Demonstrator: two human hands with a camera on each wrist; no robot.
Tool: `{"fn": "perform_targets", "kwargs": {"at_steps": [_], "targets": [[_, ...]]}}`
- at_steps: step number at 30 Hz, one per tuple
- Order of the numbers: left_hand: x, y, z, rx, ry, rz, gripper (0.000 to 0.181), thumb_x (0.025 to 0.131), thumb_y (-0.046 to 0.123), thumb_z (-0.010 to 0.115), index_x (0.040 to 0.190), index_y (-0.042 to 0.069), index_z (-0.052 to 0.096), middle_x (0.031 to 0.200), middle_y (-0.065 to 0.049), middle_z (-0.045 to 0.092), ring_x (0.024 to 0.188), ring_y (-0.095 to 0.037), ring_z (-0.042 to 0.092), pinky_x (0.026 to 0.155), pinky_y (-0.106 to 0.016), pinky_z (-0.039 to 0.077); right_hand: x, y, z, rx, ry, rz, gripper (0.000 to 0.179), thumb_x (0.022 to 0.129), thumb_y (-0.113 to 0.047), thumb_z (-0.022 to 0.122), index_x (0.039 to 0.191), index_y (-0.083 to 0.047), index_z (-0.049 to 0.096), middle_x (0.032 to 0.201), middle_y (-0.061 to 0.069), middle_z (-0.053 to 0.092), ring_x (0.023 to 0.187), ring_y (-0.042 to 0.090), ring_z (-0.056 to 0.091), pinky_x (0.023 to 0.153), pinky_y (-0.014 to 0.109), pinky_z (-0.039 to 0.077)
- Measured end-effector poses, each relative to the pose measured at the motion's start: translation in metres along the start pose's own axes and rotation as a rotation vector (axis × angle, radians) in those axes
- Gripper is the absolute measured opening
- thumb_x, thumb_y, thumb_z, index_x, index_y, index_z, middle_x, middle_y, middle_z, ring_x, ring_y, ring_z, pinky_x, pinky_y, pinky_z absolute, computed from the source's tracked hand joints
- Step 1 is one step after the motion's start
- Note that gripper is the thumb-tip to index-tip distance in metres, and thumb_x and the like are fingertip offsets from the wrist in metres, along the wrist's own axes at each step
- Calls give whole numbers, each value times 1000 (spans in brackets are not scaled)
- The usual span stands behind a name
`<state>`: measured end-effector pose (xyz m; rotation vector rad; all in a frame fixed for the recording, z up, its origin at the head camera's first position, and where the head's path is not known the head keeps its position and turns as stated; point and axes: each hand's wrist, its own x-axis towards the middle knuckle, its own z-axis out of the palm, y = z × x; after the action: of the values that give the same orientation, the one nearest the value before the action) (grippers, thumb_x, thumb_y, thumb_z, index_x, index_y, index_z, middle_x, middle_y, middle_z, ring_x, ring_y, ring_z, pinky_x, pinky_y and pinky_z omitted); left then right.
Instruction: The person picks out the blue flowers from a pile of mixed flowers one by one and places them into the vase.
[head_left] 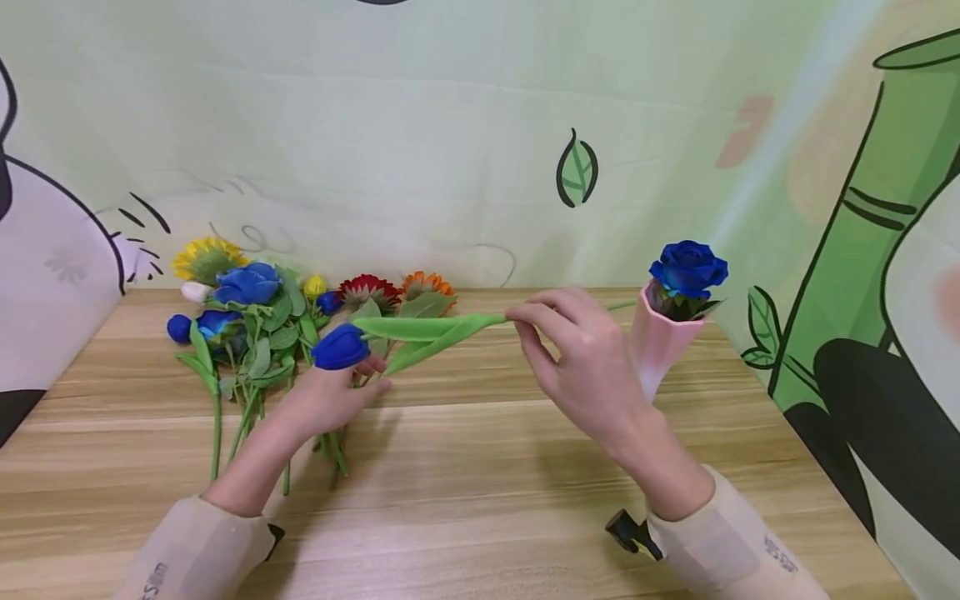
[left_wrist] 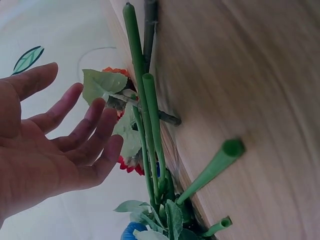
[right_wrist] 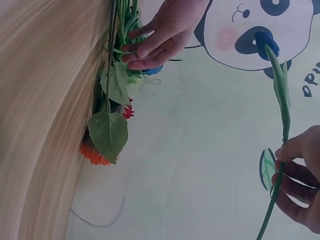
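Note:
My right hand (head_left: 588, 362) pinches the green stem of a blue artificial tulip (head_left: 341, 347) between thumb and fingers. The flower lies nearly level above the table, its bloom pointing left; the right wrist view also shows the pinched stem (right_wrist: 275, 195). Behind the bloom is my left hand (head_left: 322, 404), partly covered by it in the head view. In the left wrist view that hand's fingers (left_wrist: 90, 127) are spread and loosely bent, with nothing between them. Right of my right hand stands a pink vase (head_left: 660, 342) holding a blue rose (head_left: 688, 268).
Artificial flowers lie heaped at the table's left, including a yellow sunflower (head_left: 208, 258), a blue rose (head_left: 247, 283), a red flower (head_left: 369, 292) and an orange flower (head_left: 429, 287). Their stems (head_left: 217, 433) point toward the front. A printed cloth (head_left: 465, 167) hangs behind the wooden table (head_left: 465, 500).

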<state>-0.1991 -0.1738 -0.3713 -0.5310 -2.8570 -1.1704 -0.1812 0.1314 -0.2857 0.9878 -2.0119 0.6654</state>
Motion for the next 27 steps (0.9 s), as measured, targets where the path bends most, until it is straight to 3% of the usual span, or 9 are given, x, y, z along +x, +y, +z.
{"fn": "perform_targets", "kwargs": {"at_steps": [8, 14, 17, 27], "targets": [[0, 1, 1, 37, -19, -23, 26, 100, 18, 69, 116, -3, 65, 115, -23, 68, 111, -44, 63, 91, -59, 51, 3, 2, -7, -16, 14, -4, 13, 87, 7, 77, 99, 1, 78, 95, 13, 71, 89, 29, 66, 79, 38, 56], [2, 3, 0, 98, -79, -98, 37, 104, 30, 64, 126, 1, 66, 125, -24, 65, 115, -42, 61, 92, -57, 50, 6, 9, -12, -70, 57, -2, 9, 89, 3, 77, 98, 1, 77, 95, 13, 73, 88, 30, 67, 78, 40, 57], [2, 2, 0, 114, -83, -106, 37, 103, 30, 64, 126, 1, 66, 125, -25, 65, 113, -42, 61, 91, -57, 50, 7, 13, -14, -78, 86, 8, 7, 91, 3, 74, 98, 2, 76, 95, 14, 72, 90, 28, 69, 79, 40, 58], [1, 3, 0, 110, -91, -115, 37, 103, 31, 64, 126, 2, 65, 126, -25, 64, 113, -41, 61, 91, -57, 50, 13, 24, -21, -18, 219, 107, 10, 91, 10, 72, 99, 5, 74, 94, 15, 71, 87, 29, 67, 78, 40, 56]]}}
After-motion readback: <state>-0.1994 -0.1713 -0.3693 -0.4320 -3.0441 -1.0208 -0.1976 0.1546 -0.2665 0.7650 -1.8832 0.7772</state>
